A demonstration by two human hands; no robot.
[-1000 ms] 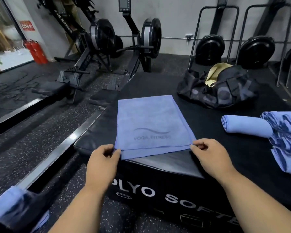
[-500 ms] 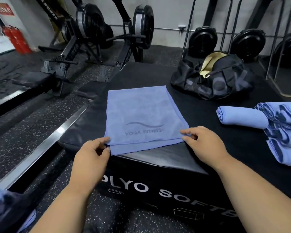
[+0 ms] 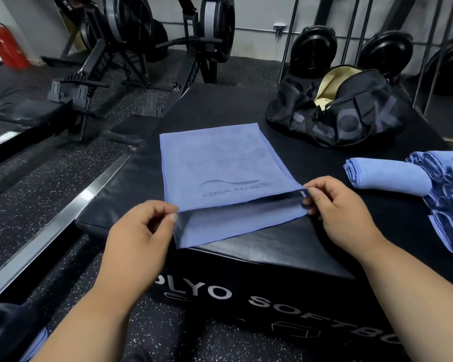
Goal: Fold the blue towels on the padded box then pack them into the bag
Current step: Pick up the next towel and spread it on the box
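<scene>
A blue towel (image 3: 220, 165) printed "YOGA FITNESS" lies folded double on the black padded box (image 3: 272, 246). My left hand (image 3: 139, 233) pinches the near left corner of its top layer. My right hand (image 3: 338, 207) pinches the near right corner. The top layer is raised a little off the lower layer along the near edge. A black bag (image 3: 351, 113) with a pale yellow lining stands unzipped at the far right of the box. One rolled blue towel (image 3: 385, 176) lies on the box to the right of my right hand.
A pile of blue towels (image 3: 450, 199) sits at the right edge, beside the rolled one. Rowing machines (image 3: 131, 48) stand on the speckled floor to the left and behind. Metal racks with black discs (image 3: 314, 48) line the back wall. A red extinguisher (image 3: 3, 45) stands far left.
Both hands went from resting at the towel's near corners to pinching the top layer and lifting it off the lower layer. The view has shifted to the right.
</scene>
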